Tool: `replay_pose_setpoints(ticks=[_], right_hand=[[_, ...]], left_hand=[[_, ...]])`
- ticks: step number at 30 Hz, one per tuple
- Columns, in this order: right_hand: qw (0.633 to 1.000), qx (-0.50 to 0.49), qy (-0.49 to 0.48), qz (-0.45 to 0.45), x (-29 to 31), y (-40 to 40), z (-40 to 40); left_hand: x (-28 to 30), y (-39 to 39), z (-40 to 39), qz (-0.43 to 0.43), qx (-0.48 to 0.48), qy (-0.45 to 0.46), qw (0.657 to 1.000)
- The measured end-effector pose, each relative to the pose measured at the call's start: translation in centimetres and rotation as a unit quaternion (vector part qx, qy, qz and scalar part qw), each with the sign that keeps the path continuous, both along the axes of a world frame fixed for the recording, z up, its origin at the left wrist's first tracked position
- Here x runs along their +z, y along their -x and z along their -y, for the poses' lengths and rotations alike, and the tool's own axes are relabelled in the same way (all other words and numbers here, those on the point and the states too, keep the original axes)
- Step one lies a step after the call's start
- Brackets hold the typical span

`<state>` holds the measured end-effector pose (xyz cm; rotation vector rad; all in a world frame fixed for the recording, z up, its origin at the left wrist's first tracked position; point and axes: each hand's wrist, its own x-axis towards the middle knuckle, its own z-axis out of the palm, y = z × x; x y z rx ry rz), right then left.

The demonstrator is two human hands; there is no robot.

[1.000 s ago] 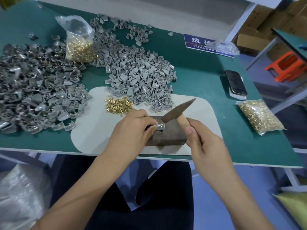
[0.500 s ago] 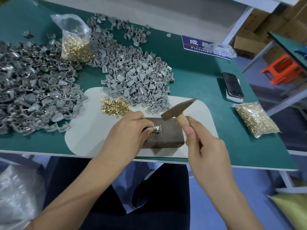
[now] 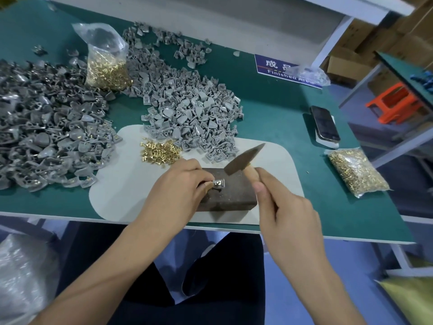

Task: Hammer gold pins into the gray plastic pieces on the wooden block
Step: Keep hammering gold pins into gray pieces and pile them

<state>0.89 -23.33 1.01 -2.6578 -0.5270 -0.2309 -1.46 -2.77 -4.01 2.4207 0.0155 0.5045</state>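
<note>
Green worktable (image 3: 269,109); orange stool (image 3: 391,103); cardboard boxes (image 3: 346,66); blue floor (image 3: 304,299).

One view only: wide-angle head cam, worn by the person, aimed fwd and down at the green-topped work surface (image 3: 269,109). Scene is seen from close, w/ both forearms entering from the bottom edge; straight lines are bent near frame edges.
</note>
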Motion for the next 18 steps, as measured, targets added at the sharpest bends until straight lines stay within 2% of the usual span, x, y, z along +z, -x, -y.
replay_pose_setpoints(ticks=[2, 6, 9, 13, 16, 18], right_hand=[[1.000, 0.005, -0.022, -0.018, -0.3, 0.1, -0.2], [0.999, 0.013, 0.030, 0.002, -0.4, -0.1, 0.0], [0.999, -0.006, -0.050, -0.007, -0.7, 0.0, -0.1], [1.000, 0.017, 0.015, -0.014, -1.0, 0.7, 0.1], [0.998, -0.008, -0.057, 0.012, -0.9, 0.8, 0.4], [0.999, 0.009, -0.053, 0.009, -0.7, 0.8, 0.0]], left_hand=[[0.0, 0.0, 0.0, 0.003, 0.001, 0.002, 1.000], [-0.1, 0.1, 0.0, 0.001, 0.000, 0.007, 1.000], [-0.1, 0.1, 0.0, -0.003, 0.000, 0.011, 1.000], [0.0, 0.2, 0.0, -0.001, 0.001, 0.015, 1.000], [0.1, 0.2, 0.0, -0.003, 0.003, 0.012, 1.000], [0.0, 0.2, 0.0, 0.000, 0.004, 0.007, 1.000]])
